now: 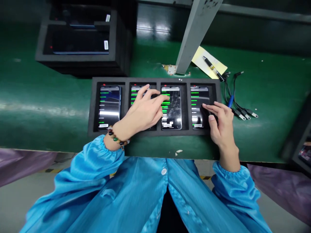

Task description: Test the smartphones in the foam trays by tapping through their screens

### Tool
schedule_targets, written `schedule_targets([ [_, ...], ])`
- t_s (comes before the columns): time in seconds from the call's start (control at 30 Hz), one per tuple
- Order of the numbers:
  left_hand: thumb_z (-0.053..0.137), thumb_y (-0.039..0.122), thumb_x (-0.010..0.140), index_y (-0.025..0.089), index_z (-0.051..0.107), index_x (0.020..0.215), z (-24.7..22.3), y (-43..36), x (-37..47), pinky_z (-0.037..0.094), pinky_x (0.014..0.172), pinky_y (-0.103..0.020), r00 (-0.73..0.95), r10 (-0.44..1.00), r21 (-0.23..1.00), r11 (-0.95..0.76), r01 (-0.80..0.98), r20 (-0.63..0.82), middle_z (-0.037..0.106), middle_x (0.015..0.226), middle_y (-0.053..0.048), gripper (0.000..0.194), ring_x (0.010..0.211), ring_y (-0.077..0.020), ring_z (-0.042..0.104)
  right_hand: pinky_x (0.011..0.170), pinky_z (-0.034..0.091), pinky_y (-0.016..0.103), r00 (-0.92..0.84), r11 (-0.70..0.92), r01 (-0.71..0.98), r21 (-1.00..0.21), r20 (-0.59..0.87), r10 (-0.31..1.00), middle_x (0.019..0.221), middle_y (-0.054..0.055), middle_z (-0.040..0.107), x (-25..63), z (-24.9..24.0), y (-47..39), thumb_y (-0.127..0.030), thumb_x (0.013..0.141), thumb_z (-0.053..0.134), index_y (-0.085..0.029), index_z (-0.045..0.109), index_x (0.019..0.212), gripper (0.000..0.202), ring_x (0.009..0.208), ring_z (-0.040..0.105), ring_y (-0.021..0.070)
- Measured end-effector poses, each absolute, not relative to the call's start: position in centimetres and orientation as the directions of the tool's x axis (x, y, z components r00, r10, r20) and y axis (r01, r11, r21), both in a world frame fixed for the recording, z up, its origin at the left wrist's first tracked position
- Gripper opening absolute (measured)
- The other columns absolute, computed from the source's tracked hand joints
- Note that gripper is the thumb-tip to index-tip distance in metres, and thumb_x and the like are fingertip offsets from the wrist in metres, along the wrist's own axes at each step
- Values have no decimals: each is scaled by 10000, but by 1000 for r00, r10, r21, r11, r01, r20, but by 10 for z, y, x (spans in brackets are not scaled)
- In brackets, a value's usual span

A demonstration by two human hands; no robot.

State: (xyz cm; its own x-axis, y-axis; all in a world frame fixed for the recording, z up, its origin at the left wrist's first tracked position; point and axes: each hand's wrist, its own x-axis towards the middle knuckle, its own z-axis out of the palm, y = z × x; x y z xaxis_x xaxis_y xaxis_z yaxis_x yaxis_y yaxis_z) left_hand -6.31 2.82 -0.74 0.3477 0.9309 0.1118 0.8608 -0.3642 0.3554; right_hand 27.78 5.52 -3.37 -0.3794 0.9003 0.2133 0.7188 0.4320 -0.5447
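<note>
Four phones with lit screens lie upright in the compartments of a black foam tray (155,133). My left hand (144,111) reaches over the second phone (134,94), covering much of it, and one finger extends over the third phone (173,106). Its fingers are spread and hold nothing. At the fourth phone (198,111), my right hand (221,121) has its fingertips over the right part of the screen, thumb apart, with nothing held. The leftmost phone (109,105) is untouched. Green and white text lines show on the screens.
Stacked foam trays (80,57) with phones stand at the back left. A grey metal post (194,32) rises behind the tray. Yellow paper (201,60) with a pen (213,68) lies back right, beside several cables (236,105). Another dark tray (297,142) is at the right edge.
</note>
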Motion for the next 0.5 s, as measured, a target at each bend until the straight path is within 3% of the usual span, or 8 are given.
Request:
schedule_targets([
  [0.17,429,194,1034,208,604,1503,-9,32,-60,203,1409,-637,318,943,358,-331,873,96,717,1345,-126,501,1447,-325,570,1258,433,619,-363,477,671,-567,310,879,1385,75,774,284,-37,50,-438,1125,445,-306,717,1405,412,1483,588,329],
  [0.3,437,217,1034,229,583,1529,-2,27,-63,184,1418,-619,289,948,401,-317,859,130,708,1401,-106,516,1481,-324,558,1213,441,638,-402,506,699,-505,308,862,1403,97,744,292,-40,48,-434,1105,450,-300,784,1292,405,1418,641,352],
  [0.5,499,212,1014,256,647,1490,13,-13,-110,215,1401,-601,43,945,435,-189,880,324,717,1393,-62,501,1426,-284,610,1184,437,584,-510,606,642,-469,328,795,1454,115,700,259,-28,41,-354,1090,491,-290,748,1376,389,1400,639,346],
])
